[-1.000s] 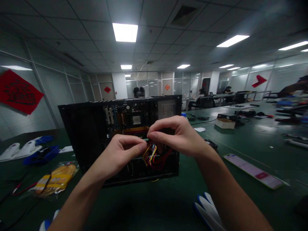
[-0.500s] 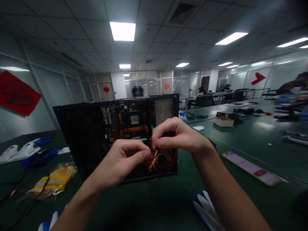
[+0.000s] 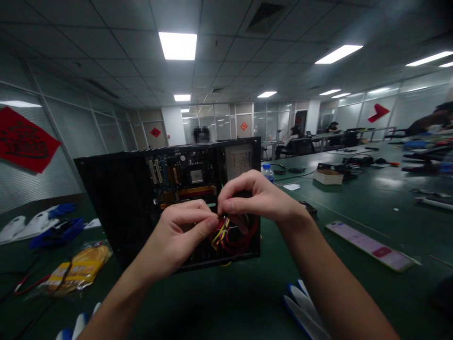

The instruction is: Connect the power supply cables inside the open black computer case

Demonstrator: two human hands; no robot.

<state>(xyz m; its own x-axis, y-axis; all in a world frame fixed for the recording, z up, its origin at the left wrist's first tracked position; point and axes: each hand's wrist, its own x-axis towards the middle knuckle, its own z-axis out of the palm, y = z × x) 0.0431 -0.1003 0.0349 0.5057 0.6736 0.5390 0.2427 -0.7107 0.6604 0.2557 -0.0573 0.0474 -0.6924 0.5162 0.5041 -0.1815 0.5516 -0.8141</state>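
Wires (image 3: 226, 240) in thin loops, boxy case (image 3: 115, 200)

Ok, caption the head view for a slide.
Left hand and right hand pinch at coloured wires by an open computer case.

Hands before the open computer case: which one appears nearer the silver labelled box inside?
The right hand: it appears directly below the silver labelled box, while the left hand sits lower and farther left in the picture.

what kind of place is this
Probably an office with an electronics work area: an opened computer case stands on a green table, with a black office chair farther back.
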